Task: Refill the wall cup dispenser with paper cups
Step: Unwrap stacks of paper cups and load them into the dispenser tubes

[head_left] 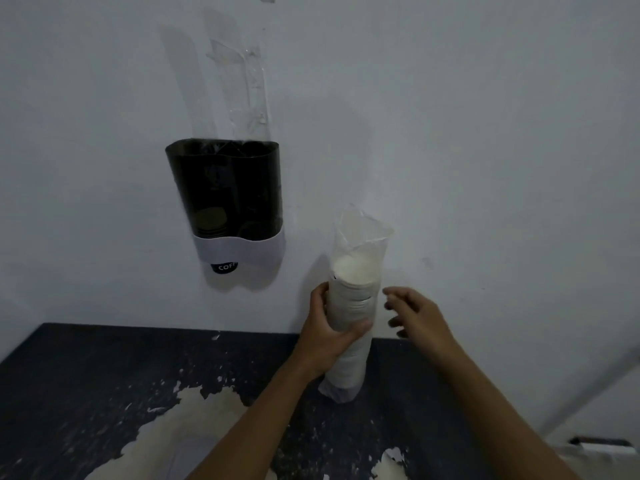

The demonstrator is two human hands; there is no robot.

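**Bare arms, nothing worn**

Both forearms are bare back from the fingers: no sleeves, watch, rings or gloves show on the left hand or the right hand

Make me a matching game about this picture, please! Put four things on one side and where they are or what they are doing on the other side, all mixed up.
Things:
1. dark two-tube plastic wall cup dispenser
2. tall stack of white paper cups in a clear plastic sleeve
3. left hand
4. right hand

States:
A. open, beside the stack, not touching
B. standing upright on the dark chipped countertop
C. fixed to the white wall
D. wrapped around the stack in a grip

Pairs: 1-C, 2-B, 3-D, 4-A
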